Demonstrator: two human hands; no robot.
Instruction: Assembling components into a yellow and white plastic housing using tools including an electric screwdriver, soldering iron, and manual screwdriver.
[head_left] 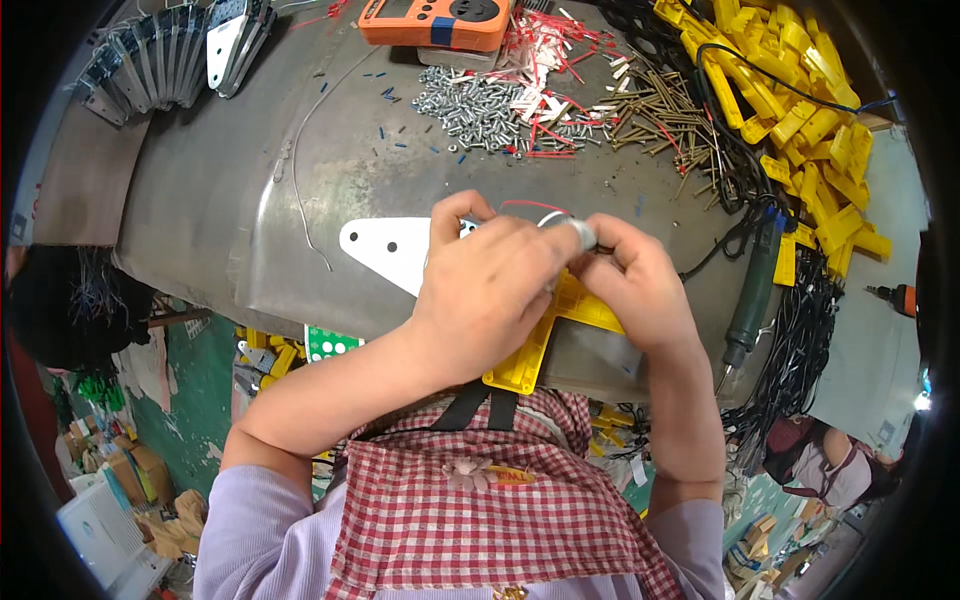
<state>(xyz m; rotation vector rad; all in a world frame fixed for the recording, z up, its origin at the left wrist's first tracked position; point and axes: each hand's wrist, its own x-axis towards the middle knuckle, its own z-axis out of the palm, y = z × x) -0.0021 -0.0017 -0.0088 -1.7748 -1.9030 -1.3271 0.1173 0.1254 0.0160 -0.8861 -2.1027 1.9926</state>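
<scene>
"Grey, scuffed and metal-looking, that worktable [200,200] spans the frame. What's heaped up?"

"Glossy yellow plastic pieces [800,60], long and trough-like, upper right."

"Containers?"

"Brown cardboard boxes [148,470], lower left; their contents are too small to make out."

"And the hands?"

"Both at centre. The left hand [490,280] has curled fingers; the right hand [635,285] has thumb and fingers drawn together. Something pale blurs between them, perhaps tape, so I cannot tell what either grasps."

"Around them?"

"Upper centre, an orange-cased meter [435,30]. Left of the left hand, a smooth white plate [390,255], tapered, with dark holes. Below the fingers, an angular yellow plastic part [518,368], partly covered."

"Smallest?"

"Silvery screws [465,105], piled loose, upper centre, and a thin red wire [532,204] arching beside the left hand."
</scene>
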